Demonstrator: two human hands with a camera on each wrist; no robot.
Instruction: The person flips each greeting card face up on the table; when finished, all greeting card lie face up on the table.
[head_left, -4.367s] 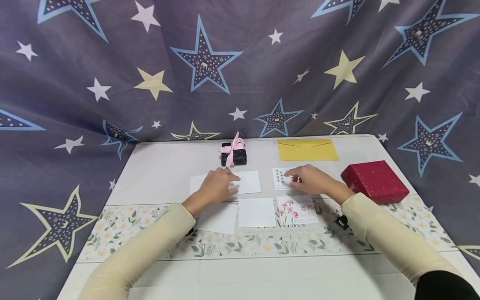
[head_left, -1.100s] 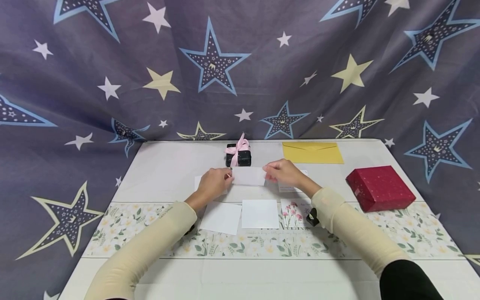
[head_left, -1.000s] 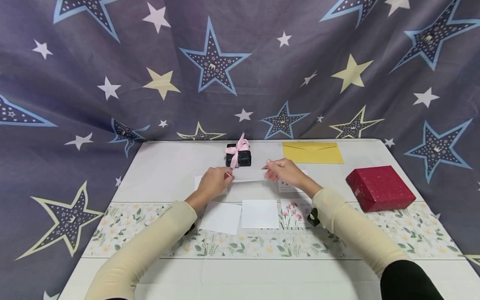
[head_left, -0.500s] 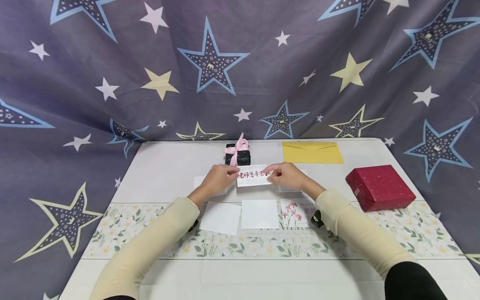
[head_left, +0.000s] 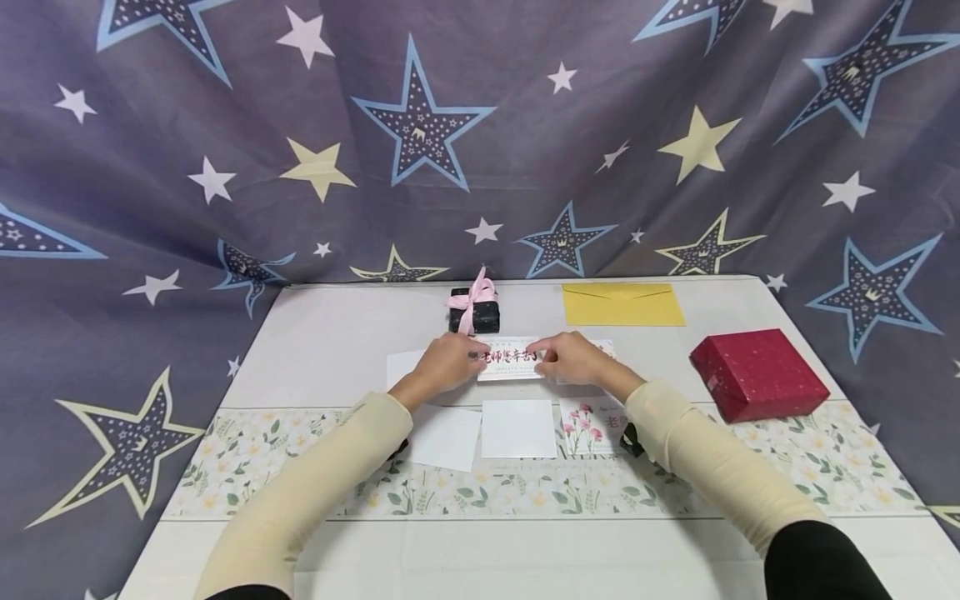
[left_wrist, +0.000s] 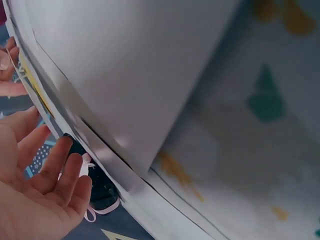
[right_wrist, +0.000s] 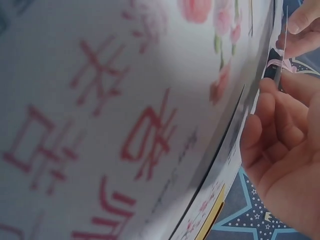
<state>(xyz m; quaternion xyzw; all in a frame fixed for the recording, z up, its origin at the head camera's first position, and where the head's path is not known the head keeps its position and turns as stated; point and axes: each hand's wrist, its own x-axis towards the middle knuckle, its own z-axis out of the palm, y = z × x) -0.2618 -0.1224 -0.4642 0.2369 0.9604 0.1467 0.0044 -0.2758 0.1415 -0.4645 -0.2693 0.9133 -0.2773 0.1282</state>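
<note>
Both hands hold a white greeting card [head_left: 510, 372] printed with dark red Chinese characters, its printed side up. The left hand [head_left: 450, 363] pinches its left end and the right hand [head_left: 576, 360] pinches its right end. In the right wrist view the card shows as a thin edge between the right hand [right_wrist: 285, 135] and the other hand's fingertips. In the left wrist view the left hand's [left_wrist: 45, 185] lower fingers are spread. Under the right hand lies another printed card [head_left: 606, 347], mostly covered. A blank white card [head_left: 403, 367] lies behind the left hand.
Nearer the person lie two blank white cards, one tilted [head_left: 444, 437] and one straight [head_left: 517, 429], beside a pink-flower card [head_left: 582, 427]. Behind stand a black box with pink ribbon [head_left: 475, 315] and a yellow envelope [head_left: 622, 305]. A red box [head_left: 757, 375] sits at right.
Earlier the hands were apart over the cards; then they held one up with its blank side showing. It has been turned printed side up and moved slightly nearer the person.
</note>
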